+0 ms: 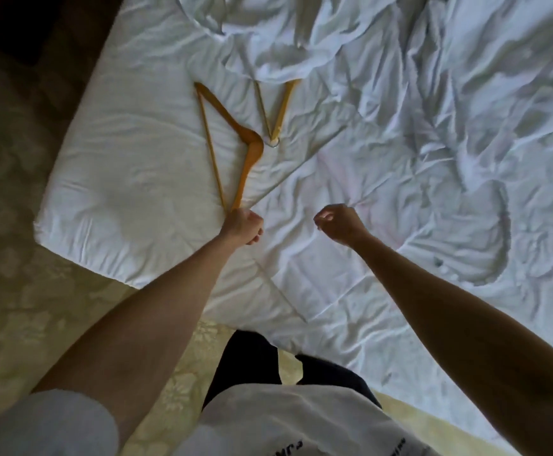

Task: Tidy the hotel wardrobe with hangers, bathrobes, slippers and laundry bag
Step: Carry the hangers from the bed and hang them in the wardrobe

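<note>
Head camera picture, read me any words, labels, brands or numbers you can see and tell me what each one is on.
Dark print on the white T-shirt, lower left, at the picture's bottom edge: cut off and blurred, not readable.
Small dark print on the shirt's right side: too small and blurred to read.
Wooden hangers and bed sheet: no text visible.

Bedroom: rumpled white bed [400, 133], patterned carpet [21, 291].
</note>
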### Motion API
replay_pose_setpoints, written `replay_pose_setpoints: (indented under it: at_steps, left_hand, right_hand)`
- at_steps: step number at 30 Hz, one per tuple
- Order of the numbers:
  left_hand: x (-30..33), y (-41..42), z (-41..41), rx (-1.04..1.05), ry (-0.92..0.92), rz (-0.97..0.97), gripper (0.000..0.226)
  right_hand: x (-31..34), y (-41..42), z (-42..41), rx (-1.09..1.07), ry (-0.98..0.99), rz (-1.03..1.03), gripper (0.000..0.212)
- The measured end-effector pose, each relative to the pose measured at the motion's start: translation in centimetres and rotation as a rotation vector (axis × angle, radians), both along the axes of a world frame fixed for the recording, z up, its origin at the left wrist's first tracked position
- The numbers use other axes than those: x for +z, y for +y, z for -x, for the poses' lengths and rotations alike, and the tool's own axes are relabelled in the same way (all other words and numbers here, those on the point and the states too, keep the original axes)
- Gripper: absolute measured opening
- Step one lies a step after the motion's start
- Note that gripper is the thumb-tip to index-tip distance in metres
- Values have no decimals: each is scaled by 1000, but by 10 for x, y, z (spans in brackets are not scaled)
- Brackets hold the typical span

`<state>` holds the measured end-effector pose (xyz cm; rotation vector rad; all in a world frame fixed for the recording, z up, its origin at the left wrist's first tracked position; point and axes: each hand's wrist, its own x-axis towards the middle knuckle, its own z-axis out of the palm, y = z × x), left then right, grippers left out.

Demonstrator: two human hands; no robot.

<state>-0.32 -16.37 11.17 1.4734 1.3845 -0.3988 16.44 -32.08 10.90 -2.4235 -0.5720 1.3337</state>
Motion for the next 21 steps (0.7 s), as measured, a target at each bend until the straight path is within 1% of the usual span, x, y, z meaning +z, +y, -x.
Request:
replay_pose_setpoints:
  at_steps: [3,5,7,10,11,12,13,14,15,17,18,21]
  left_hand:
    - [-12,42,-25,24,0,-21,24]
    - [-24,67,-37,-22,20,-58,27]
    - [-45,92,-49,-91,95,-126,29]
    - [-91,115,-66,-110,214,-256,31]
    - [-109,119,-72,-115,230,-285,35]
    - [-128,122,-77,-130,241,-315,45]
    - [-150,122,-82,-163,257,-338,58]
    - [-169,121,-88,-212,279,-369,69]
    - [-185,120,-93,-259,310,-415,73]
    - [-214,119,-97,-332,324,-588,66]
    - [-226,121,-95,-354,292,-695,61]
    - [-266,126,-75,-414,126,-987,56]
  right_hand:
    - [-4,57,-35,-34,-19,-27,18]
    - [-6,89,-54,-51,-12,-45,19]
    - [-20,125,-75,-53,-11,-51,17]
    - [-56,174,-103,-59,-16,-48,10]
    - [-71,189,-111,-72,-20,-46,9]
    - [-90,205,-119,-78,-33,-56,7]
    - [-106,221,-124,-81,-55,-56,11]
    - [-125,237,-131,-102,-97,-55,22]
    - [-141,252,-136,-146,-151,-51,34]
    - [-171,281,-142,-247,-249,-38,48]
    - [-186,293,-144,-287,-280,-39,52]
    - [-225,314,-140,-406,-365,-38,46]
